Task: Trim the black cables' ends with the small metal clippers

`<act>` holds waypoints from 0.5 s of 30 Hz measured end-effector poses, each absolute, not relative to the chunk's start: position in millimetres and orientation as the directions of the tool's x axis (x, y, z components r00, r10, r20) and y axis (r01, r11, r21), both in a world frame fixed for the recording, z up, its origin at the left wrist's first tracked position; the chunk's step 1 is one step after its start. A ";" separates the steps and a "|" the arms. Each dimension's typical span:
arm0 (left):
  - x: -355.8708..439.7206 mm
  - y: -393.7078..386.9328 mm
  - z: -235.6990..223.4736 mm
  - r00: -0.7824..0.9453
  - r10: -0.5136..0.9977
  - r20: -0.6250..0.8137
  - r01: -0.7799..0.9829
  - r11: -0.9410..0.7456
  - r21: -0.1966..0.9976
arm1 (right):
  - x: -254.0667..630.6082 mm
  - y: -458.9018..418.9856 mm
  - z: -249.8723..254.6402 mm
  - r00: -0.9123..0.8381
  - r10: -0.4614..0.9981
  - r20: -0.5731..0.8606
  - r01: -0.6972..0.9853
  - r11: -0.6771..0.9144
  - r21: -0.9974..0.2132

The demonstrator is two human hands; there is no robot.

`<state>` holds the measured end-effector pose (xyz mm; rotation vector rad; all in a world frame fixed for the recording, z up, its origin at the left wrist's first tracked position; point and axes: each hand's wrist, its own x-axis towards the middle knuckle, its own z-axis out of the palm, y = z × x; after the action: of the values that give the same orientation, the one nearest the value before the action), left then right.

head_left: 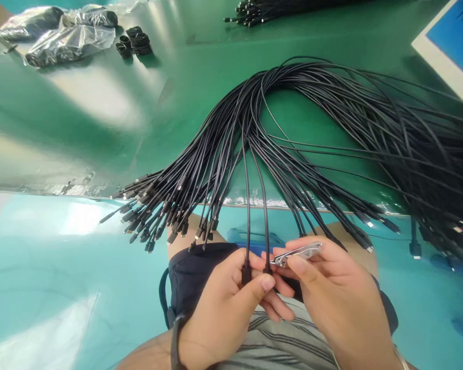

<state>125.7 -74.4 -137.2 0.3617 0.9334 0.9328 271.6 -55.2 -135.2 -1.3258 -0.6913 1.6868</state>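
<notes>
Two black cables (266, 221) hang down off the table edge to my left hand (231, 303), which is closed around their plug ends. My left thumb presses on the right-hand plug, and the other plug (246, 274) lies across the fingers. In my right hand (332, 288) is a silver nail clipper (299, 254), pinched between thumb and fingers. Its jaws touch or nearly touch the cable just above the right plug. Behind the hands, a large bundle of black cables (254, 97) arches over the table, many connector ends (150, 221) dangling past the edge at left.
The green table (177, 118) has its front edge just beyond my lap. Clear plastic bags with black contents (69, 41) and black coiled rings (137, 41) lie at back left. More cables (250, 13) lie at the back. A blue-and-white object (447, 51) stands at right.
</notes>
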 end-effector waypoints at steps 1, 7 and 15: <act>125.0 -73.5 -138.9 0.284 0.809 -0.515 -0.537 0.579 0.614 | 272.7 -54.9 -136.2 -0.050 0.875 -0.482 -0.278 -0.475 -0.835; 119.6 -71.4 -154.0 0.529 0.728 -0.436 -0.563 0.685 0.461 | 276.1 -55.2 -136.9 -0.052 0.897 -0.439 -0.349 -0.428 -0.834; 127.0 -69.4 -143.8 0.330 0.778 -0.535 -0.546 0.620 0.564 | 267.6 -61.9 -135.8 -0.217 0.857 -0.468 -0.496 -0.510 -0.703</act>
<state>127.0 -69.4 -143.8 0.3054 0.8705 0.8828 267.6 -61.9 -135.8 -1.0760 -0.5127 1.8600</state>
